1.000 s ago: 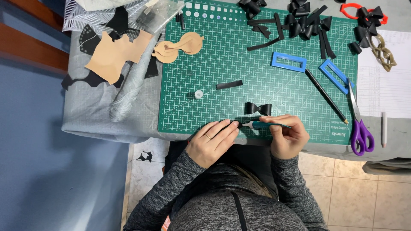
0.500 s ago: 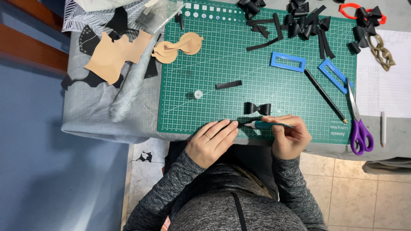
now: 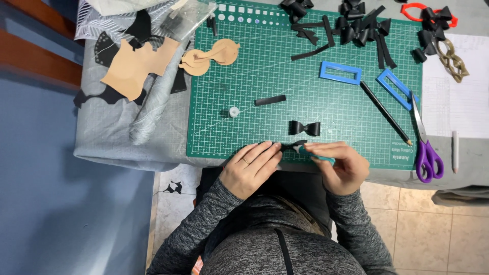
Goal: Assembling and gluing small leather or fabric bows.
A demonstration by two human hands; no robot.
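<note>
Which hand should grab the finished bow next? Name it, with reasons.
Left hand, probably: it lies open on the mat, while the right hand grips a teal tool. The bow sits between them.

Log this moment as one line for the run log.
left hand: pressing small black strip piece on green cutting mat | right hand: gripping teal-handled tool | finished black bow: just beyond

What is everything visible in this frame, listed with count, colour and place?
cutting mat: one, green, table centre
finished bow: one, black, mid-mat
black strip: one, above the bow
thread spool: one, white, mat left
frames: two, blue, mat right
pencil: one, black, beside frames
scissors: one, purple handles, right edge
tan cutouts: several, left
black pieces: many, mat top
left hand: pressing a black piece at the mat's near edge
right hand: holding teal tool
</note>
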